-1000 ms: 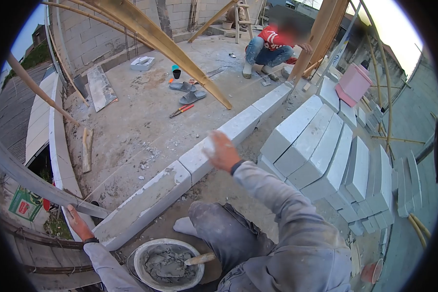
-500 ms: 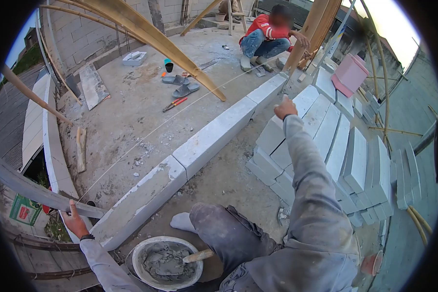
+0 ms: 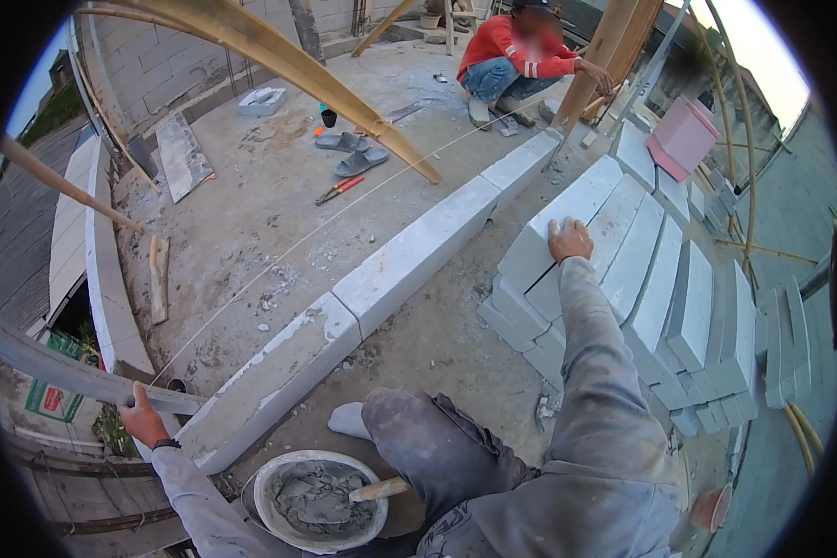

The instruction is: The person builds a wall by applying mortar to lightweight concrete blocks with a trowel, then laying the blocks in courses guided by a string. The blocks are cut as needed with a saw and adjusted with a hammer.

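On the left, my left hand [image 3: 145,420] is closed around a long grey beam [image 3: 74,365] near its lower end, beside the wall of white blocks. My right hand [image 3: 570,241] lies on top of a stacked white block [image 3: 567,206], fingers spread over its surface. Below me stands a bucket of wet mortar [image 3: 318,498], with the wooden handle [image 3: 379,489] of a tool sticking out. The low row of white blocks [image 3: 418,253] runs diagonally across the floor, with mortar smeared on its nearest block [image 3: 268,372].
A string [image 3: 298,244] stretches above the floor along the row. A person in red [image 3: 516,51] squats at the far end by a wooden post [image 3: 597,60]. Slippers [image 3: 361,161], pliers [image 3: 339,190], a slanting yellow beam [image 3: 344,107] and a pink container [image 3: 684,138] are around.
My right hand has come down and back from beyond the stack onto a block, its fingers now spreading. The left hand stays on the beam. My view has shifted slightly.
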`<state>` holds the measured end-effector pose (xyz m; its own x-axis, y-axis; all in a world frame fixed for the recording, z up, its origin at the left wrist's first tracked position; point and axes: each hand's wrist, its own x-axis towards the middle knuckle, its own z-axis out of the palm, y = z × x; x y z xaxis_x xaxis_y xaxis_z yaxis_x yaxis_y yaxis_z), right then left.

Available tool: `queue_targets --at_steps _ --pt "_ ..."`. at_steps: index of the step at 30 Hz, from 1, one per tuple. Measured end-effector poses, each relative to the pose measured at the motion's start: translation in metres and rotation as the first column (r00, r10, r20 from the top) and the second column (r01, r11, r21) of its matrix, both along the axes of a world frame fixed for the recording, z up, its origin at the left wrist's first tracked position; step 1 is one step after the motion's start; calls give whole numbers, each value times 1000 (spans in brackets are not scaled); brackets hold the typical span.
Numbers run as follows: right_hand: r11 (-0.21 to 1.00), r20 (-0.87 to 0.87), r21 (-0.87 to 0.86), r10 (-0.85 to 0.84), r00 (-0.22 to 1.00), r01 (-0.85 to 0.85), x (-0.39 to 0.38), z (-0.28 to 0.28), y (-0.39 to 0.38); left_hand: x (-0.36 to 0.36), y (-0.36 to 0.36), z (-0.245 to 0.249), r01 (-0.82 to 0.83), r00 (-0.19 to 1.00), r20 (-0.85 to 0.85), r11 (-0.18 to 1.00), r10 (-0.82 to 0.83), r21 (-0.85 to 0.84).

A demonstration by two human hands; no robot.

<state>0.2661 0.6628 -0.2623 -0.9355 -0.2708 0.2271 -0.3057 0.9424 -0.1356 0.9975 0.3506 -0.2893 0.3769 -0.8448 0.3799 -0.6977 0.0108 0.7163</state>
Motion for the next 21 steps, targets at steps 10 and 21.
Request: queue_targets --at_steps 10,21 --pt "999 5 36 3 1000 -4 6 0 -2 -3 -4 -7 -34 998 -46 997 31 -71" --pt "997 -39 71 5 999 -2 6 0 -5 -13 0 -8 -46 985 -171 994 28 -100"
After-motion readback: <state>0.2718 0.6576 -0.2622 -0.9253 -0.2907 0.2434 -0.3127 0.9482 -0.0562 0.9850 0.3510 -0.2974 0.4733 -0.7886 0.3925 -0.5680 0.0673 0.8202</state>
